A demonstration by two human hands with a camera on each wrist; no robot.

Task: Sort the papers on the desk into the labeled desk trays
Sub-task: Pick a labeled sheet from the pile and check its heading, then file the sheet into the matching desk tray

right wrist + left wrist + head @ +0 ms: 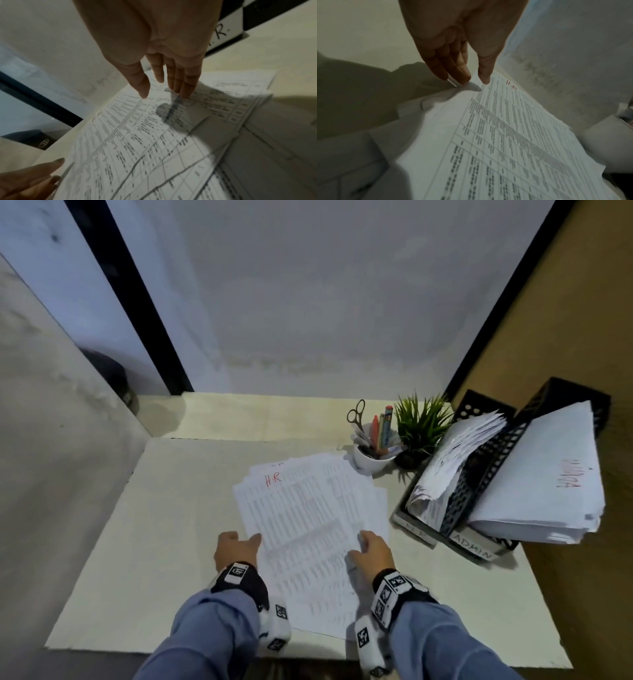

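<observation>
A loose pile of printed papers point(308, 522) lies in the middle of the white desk point(164, 508); the top sheet point(505, 128) bears "HR" in red. My left hand point(239, 546) sits at the pile's left edge, fingers point(462, 73) straight and touching the paper edge, thumb over the sheet. My right hand point(370, 546) rests with straight fingers point(187, 88) on the pile's right side. Two black mesh trays stand at the right: the "H.R." tray point(479, 436) and the "ADMIN" tray point(565, 395), both stuffed with papers.
A white cup point(373, 458) with scissors and pens stands behind the pile, a small green plant point(419, 426) beside it. Walls close in at the back and left, a wooden panel point(582, 302) at the right. The tray label point(223, 32) reads "H.R.".
</observation>
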